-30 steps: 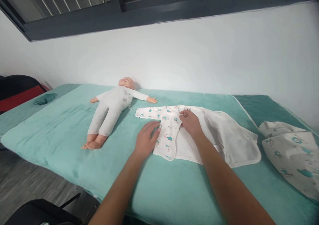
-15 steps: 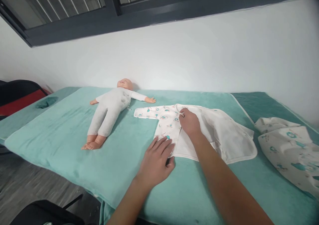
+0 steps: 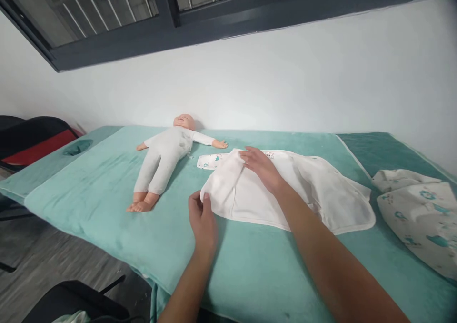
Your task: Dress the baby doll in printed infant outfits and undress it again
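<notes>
A white baby top with a teal animal print lies spread on the green bed cover, its front panel folded open so the plain inside shows. My left hand pinches the lower left edge of that panel between thumb and fingers. My right hand is at the neckline, its fingers over the panel's upper edge and holding the cloth; its thumb is hidden. One printed sleeve sticks out toward a baby doll, which lies on its back in a white bodysuit to the left, touched by neither hand.
Another printed white garment lies bunched at the right. The green cover spreads over the bed, which stands against a white wall under a dark window frame. Black chairs stand at the lower left and far left.
The front panel has turned over to the left, so its plain inside now covers the print. My left hand went from lying on the cloth to pinching its edge; my right shifted slightly left.
</notes>
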